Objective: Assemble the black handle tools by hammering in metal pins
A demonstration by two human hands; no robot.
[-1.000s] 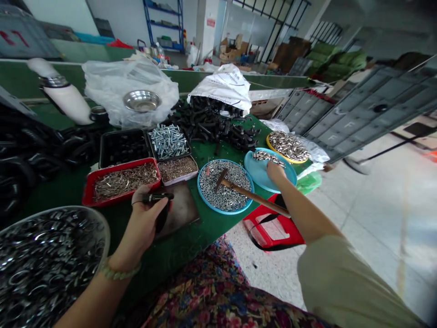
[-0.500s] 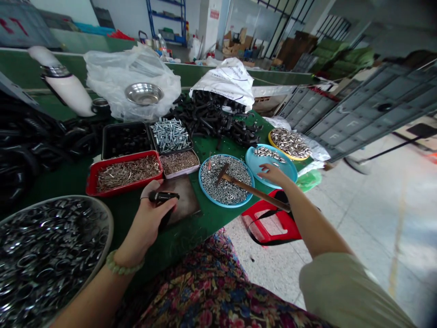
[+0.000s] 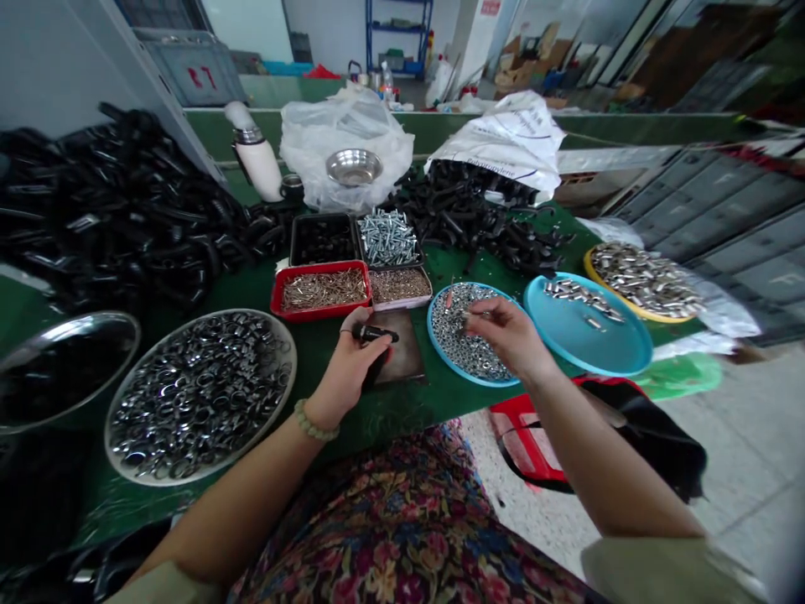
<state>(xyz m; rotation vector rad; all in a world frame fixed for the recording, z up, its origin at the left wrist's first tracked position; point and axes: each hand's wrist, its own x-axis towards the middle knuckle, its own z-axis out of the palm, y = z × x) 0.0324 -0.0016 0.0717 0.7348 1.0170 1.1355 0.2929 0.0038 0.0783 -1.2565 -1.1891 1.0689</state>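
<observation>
My left hand [image 3: 355,369] is shut on a small black part with a metal tip [image 3: 372,334], just above a dark metal plate [image 3: 399,348]. My right hand [image 3: 506,331] pinches a tiny metal piece between its fingertips. That hand hangs over the edge of a blue round tray of small hex nuts [image 3: 456,335]. To its right, a turquoise plate [image 3: 597,344] holds a few metal sleeves. The wooden-handled hammer does not show in this view.
A steel tray of metal rings [image 3: 201,394] sits left of my hands. Behind them stand a red tray of nails [image 3: 320,289] and a box of screws [image 3: 388,237]. Heaps of black parts [image 3: 471,214] cover the green table [image 3: 402,411]. A red stool [image 3: 528,445] stands below its edge.
The view has swung left, showing more of the table. My right hand has moved from the turquoise plate to the nut tray and pinches a piece. The hammer no longer shows.
</observation>
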